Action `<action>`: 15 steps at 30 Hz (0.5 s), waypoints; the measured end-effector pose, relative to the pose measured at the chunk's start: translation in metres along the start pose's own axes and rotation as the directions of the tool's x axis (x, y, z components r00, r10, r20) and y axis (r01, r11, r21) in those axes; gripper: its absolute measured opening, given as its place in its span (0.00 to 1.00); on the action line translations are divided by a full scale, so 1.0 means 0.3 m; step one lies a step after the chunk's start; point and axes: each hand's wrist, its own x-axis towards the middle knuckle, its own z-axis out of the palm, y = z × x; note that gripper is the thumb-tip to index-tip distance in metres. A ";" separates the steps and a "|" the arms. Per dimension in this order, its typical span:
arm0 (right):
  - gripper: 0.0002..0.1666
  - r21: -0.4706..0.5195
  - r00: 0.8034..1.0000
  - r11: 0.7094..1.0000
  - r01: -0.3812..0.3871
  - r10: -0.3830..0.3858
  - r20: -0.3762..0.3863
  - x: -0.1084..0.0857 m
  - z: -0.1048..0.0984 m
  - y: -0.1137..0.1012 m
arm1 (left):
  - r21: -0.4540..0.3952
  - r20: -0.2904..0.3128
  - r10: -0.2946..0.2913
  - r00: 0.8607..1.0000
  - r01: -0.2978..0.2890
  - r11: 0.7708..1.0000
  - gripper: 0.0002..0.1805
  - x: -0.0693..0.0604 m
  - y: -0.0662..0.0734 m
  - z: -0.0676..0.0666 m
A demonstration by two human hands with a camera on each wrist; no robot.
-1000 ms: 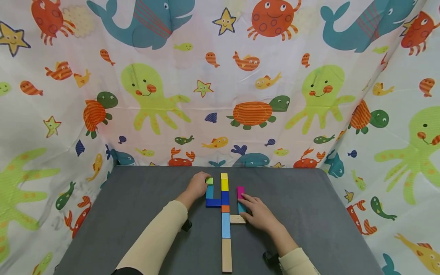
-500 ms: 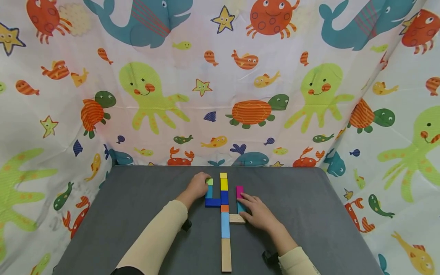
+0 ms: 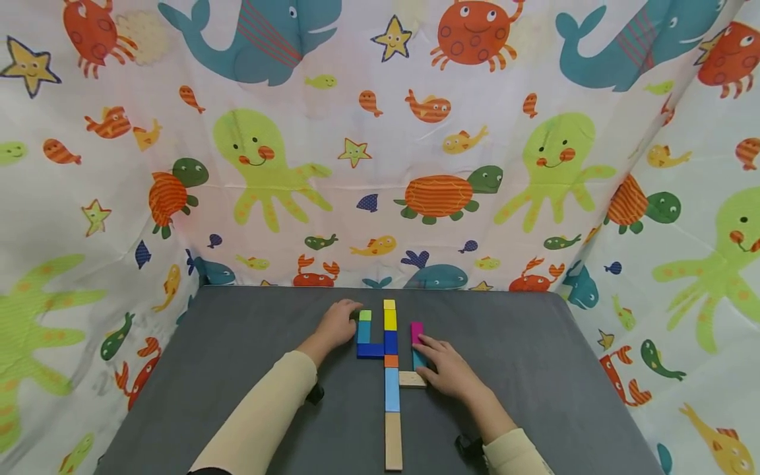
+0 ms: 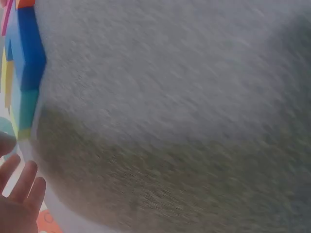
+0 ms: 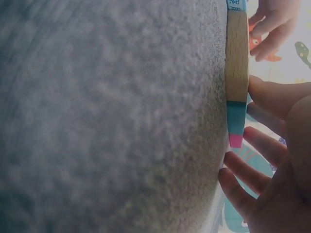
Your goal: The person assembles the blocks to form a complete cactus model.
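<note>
Flat toy blocks form a branching figure on the grey table. Its left branch has a green block [image 3: 365,316] on a teal block [image 3: 364,332], beyond a dark blue block [image 3: 371,351]. My left hand [image 3: 336,324] is just left of the green block, fingers loosely extended and holding nothing. My right hand [image 3: 448,371] rests at the right branch. Its fingertips touch the magenta block [image 3: 417,331] and teal block [image 3: 419,360], partly covering them. The thumb lies at the end of the short wooden block [image 3: 412,379]; in the right wrist view it touches that wooden block [image 5: 236,58].
The central column runs from yellow blocks [image 3: 390,320] through dark blue, an orange block [image 3: 391,361] and a light blue block [image 3: 392,389] to a long wooden block [image 3: 394,441]. A patterned sea-animal curtain [image 3: 368,198] hangs behind the table [image 3: 249,369].
My left hand has let go of the green block and drawn slightly left, so the block shows fully. My right hand stays at the right branch.
</note>
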 end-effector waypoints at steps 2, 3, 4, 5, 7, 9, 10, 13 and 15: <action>0.34 0.017 1.000 1.000 0.005 -0.005 -0.004 0.001 0.000 0.004 | -0.001 -0.017 0.029 0.999 -0.029 1.000 0.25 -0.015 -0.016 -0.003; 0.33 0.035 1.000 0.999 0.010 -0.009 -0.009 0.001 0.000 0.006 | -0.015 -0.035 0.041 0.999 -0.041 0.999 0.24 -0.026 -0.024 -0.003; 0.33 0.054 1.000 0.999 0.008 -0.008 -0.010 -0.003 -0.002 0.008 | -0.036 -0.054 0.048 0.997 -0.050 0.998 0.24 -0.037 -0.031 -0.002; 0.33 0.076 1.000 0.997 0.010 -0.009 -0.014 -0.007 -0.004 0.009 | -0.061 -0.075 0.045 0.996 -0.050 0.997 0.23 -0.052 -0.036 -0.002; 0.32 0.114 1.000 0.993 0.015 -0.012 -0.023 -0.016 -0.009 0.012 | -0.108 -0.114 0.031 0.993 -0.043 0.993 0.23 -0.088 -0.047 -0.004; 0.32 0.135 0.999 0.991 0.018 -0.013 -0.035 -0.027 -0.019 0.015 | -0.136 -0.158 0.016 0.987 -0.037 0.990 0.22 -0.132 -0.058 -0.008; 0.32 0.135 0.999 0.991 0.018 -0.013 -0.039 -0.033 -0.025 0.016 | -0.135 -0.175 0.011 0.984 -0.035 0.990 0.22 -0.155 -0.064 -0.013; 0.33 0.128 0.998 0.992 0.024 -0.017 -0.057 -0.049 -0.048 0.021 | -0.085 -0.225 0.036 0.974 -0.057 0.995 0.22 -0.222 -0.090 -0.035; 0.33 0.124 0.997 0.992 0.023 -0.014 -0.074 -0.061 -0.069 0.020 | -0.037 -0.251 0.063 0.966 -0.074 0.997 0.23 -0.265 -0.109 -0.060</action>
